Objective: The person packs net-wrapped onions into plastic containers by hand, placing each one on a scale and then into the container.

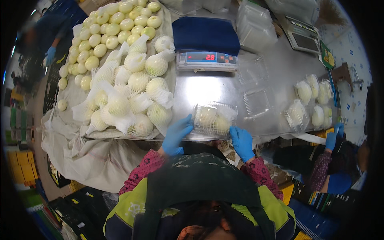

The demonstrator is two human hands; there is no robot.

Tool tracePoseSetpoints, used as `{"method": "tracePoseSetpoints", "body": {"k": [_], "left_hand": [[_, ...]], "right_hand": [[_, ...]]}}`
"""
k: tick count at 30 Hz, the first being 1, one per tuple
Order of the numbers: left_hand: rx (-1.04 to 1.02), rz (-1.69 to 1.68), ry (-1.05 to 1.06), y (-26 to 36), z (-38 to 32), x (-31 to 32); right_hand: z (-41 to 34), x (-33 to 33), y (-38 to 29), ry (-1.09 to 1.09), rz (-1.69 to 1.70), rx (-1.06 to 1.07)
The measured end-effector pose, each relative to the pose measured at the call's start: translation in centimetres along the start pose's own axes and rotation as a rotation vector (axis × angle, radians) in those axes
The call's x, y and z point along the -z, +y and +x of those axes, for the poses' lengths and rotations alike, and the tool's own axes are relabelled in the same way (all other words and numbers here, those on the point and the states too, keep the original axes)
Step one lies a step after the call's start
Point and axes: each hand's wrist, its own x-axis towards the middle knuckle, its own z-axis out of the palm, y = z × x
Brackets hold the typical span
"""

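A clear plastic clamshell box [214,119] with onions in foam nets lies at the near edge of the steel table. My left hand [177,134], in a blue glove, is beside its left side with the fingers spread a little. At the box's near right corner is my right hand [241,142], also gloved, its fingertips on the rim; how firmly they grip does not show. Net-wrapped onions [118,103] are heaped to the left, with peeled onions [112,29] behind them. Beyond the box stands a digital scale [207,61] with a dark blue cloth [205,34] over it.
Empty clear trays [257,103] lie right of the box, with stacked clear containers [256,25] farther back. Packed onions [304,92] sit at the right, near a co-worker's gloved hand [331,140]. A second scale [303,37] stands at the back right. Grey sacking [87,162] hangs over the left edge.
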Motion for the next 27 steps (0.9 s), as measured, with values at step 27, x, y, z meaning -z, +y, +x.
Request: {"method": "tracePoseSetpoints", "body": {"k": [27], "left_hand": [[0.376, -0.365, 0.247, 3.5, 6.6, -3.1]], "right_hand": [[2.8, 0.6, -1.1, -0.082, 0.978, -0.261]]}}
